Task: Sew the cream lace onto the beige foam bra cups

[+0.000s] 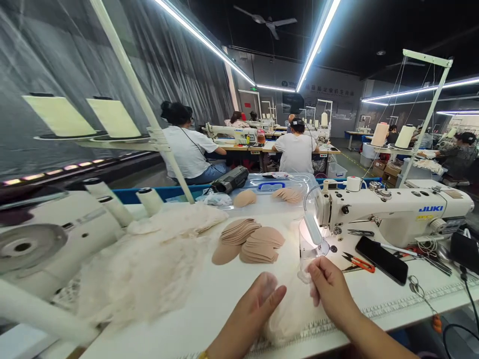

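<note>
My left hand (254,304) hovers over the table edge with its thumb held apart from the fingers. Nothing shows in its grasp, and its fingertips are slightly blurred. Closed in a pinch, my right hand (329,286) holds the edge of a sheer off-white fabric (288,316) just in front of the sewing machine's lit needle area. That fabric lies below and between both hands. Beyond my left hand are fanned stacks of beige cup-shaped pads (262,244). The white sewing machine (389,209) stands at the right, its small lamp (312,227) shining down.
Off-white lace fabric (149,269) is heaped on the left. Orange-handled thread snips (359,262), a black phone (381,259) and tweezers (436,264) lie right. A clear plastic box (269,185) with more pads stands behind. Co-workers sit at machines ahead.
</note>
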Demonstrator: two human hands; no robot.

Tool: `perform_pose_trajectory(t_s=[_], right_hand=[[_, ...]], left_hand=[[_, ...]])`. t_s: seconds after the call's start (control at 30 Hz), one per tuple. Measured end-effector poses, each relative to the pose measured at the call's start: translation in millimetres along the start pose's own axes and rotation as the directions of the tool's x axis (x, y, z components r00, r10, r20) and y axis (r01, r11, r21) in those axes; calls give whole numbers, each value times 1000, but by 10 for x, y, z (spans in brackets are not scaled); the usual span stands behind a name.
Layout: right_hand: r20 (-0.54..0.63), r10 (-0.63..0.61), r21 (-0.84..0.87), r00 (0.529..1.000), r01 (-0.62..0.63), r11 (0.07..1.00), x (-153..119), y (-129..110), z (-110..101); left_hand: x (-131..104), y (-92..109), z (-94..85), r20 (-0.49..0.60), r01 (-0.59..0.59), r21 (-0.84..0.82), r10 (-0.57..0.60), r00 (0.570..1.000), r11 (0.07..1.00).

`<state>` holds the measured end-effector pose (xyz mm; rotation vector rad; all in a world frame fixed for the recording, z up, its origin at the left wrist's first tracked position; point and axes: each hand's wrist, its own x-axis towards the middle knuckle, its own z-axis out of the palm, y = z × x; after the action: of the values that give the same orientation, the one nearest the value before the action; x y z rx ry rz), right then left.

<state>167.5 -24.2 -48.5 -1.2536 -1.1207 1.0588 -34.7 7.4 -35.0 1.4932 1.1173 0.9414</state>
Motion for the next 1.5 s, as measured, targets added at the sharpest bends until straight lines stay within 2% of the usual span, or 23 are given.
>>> perform_pose_trajectory(t_s=[0.03, 0.07, 0.1, 0.13, 0.23, 0.33, 0.43, 0.5, 0.6, 0.73, 0.83, 0.93, 1.03, 1.13, 1.2, 1.27, 1.33, 1.4, 1.5], right_hand=[[7, 14, -16, 1000, -14, 1000, 47, 13, -8], [13, 25, -32, 1000, -25, 999, 92, 32, -15], [20, 32, -43, 999, -31, 999, 132, 56, -19], [28, 35, -49, 999, -34, 998, 164, 82, -21], [46, 35, -57, 998, -32, 998, 198, 147, -19], [56, 19, -61, 998, -16, 998, 179, 162, -23], [49, 4, -41, 999, -2, 999, 172, 136, -39], [42, 0, -28, 999, 2, 1000, 182, 113, -50], [44, 3, -11, 999, -3, 1000, 202, 86, -70], [53, 22, 26, 998, -23, 999, 214, 68, -103], [57, 35, 50, 998, -38, 998, 189, 56, -131], [59, 28, 70, 998, -32, 997, 119, 45, -148], [66, -28, 47, 997, 25, 999, 22, 34, -141], [86, -92, -53, 992, 97, 994, -72, -14, -120], [117, -160, -192, 980, 180, 965, -125, -89, -120], [221, -262, -375, 939, 330, 866, -168, -199, -139], [386, -344, -505, 856, 508, 698, -197, -327, -176], [528, -374, -552, 762, 643, 530, -207, -453, -222], [618, -427, -593, 660, 748, 297, -186, -618, -275]], left_hand=[[117, 19, -119, 44, -118, 265, 110, 993, 957], [254, 56, -239, 79, -209, 516, 196, 977, 831], [409, 105, -353, 119, -272, 713, 271, 955, 647], [576, 160, -453, 130, -285, 770, 298, 946, 570], [1087, 297, -633, 212, -323, 838, 284, 935, 439], [1500, 345, -656, 354, -393, 856, 172, 919, 335], [1742, 354, -607, 445, -446, 854, 69, 893, 268], [1797, 386, -569, 457, -459, 853, 69, 887, 249], [1712, 503, -526, 424, -456, 847, 171, 889, 274], [1323, 659, -491, 353, -443, 816, 288, 890, 372], [947, 657, -450, 464, -507, 680, 225, 857, 530], [660, 610, -370, 566, -504, 577, 130, 814, 642], [544, 612, -274, 555, -490, 595, 116, 824, 637], [548, 632, -207, 517, -506, 614, 175, 838, 606], [564, 617, -179, 520, -544, 560, 246, 818, 624], [568, 589, -152, 558, -590, 427, 314, 768, 685], [553, 583, -119, 619, -579, 295, 310, 722, 760], [524, 627, -89, 675, -504, 288, 201, 710, 814], [473, 743, -82, 695, -420, 366, 56, 717, 830]])
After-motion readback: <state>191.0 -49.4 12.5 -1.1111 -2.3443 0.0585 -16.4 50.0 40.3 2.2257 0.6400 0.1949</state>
